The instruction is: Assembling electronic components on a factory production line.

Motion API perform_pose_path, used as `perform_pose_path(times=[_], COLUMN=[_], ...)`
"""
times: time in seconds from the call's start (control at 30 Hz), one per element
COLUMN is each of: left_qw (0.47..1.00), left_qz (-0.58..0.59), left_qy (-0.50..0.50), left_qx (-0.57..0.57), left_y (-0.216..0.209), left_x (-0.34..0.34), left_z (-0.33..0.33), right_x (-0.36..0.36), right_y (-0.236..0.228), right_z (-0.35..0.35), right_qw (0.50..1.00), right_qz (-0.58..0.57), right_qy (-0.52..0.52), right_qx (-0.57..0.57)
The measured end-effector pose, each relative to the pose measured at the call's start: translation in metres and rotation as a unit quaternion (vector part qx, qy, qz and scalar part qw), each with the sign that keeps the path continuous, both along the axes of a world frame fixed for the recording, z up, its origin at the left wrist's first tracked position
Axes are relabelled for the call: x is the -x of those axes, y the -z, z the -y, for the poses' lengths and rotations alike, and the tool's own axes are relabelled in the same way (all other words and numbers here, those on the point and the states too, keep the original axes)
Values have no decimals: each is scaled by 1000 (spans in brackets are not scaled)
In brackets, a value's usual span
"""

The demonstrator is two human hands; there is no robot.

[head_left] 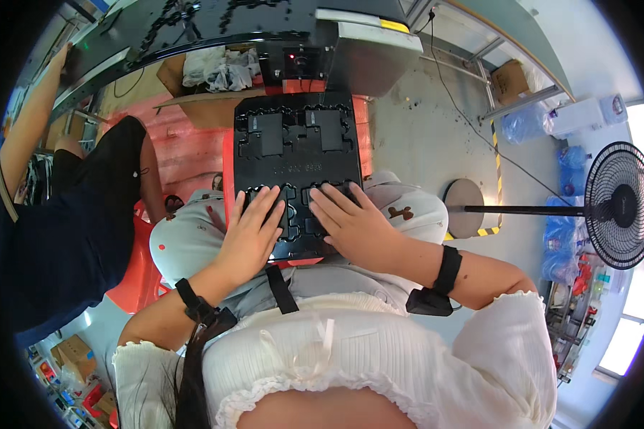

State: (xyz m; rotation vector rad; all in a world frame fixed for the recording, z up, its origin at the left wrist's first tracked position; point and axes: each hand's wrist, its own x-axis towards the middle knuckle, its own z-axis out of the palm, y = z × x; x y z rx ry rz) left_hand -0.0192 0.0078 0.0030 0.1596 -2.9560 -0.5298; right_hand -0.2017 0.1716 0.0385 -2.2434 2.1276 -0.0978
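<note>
A black moulded plastic tray (297,159) lies across my lap on something red, its rim showing along both sides. In its two far pockets sit flat black parts, a left one (267,134) and a right one (324,129). My left hand (252,232) rests palm down over the near left pocket, fingers stretched out and slightly apart. Over the near right pocket, my right hand (354,223) lies flat in the same way, fingers pointing forward and inward. Beneath the fingers are dark shapes, partly hidden; I cannot tell whether they are loose parts.
Beyond the tray stands a black machine table (222,25) with a grey metal box (376,53) at its end. An opened cardboard box (211,107) sits under it. At left, another person (71,236) works close by. A black fan (617,204) stands at right.
</note>
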Motion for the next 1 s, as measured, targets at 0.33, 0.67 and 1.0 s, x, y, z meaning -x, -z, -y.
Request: perform_pose_path(times=[0.33, 0.67, 1.0], left_qw=[999, 830, 775], left_qz=[18, -219, -121], left_qy=[31, -172, -333], left_qx=[-30, -483, -523], left_y=[0, -34, 9], left_x=[-7, 1, -9], left_z=[2, 38, 49], right_x=[53, 9, 16], right_y=[-76, -119, -66], right_z=[85, 102, 45], right_qw=[981, 996, 978], right_qz=[21, -76, 188], right_qy=[25, -38, -4], right_qx=[192, 37, 90])
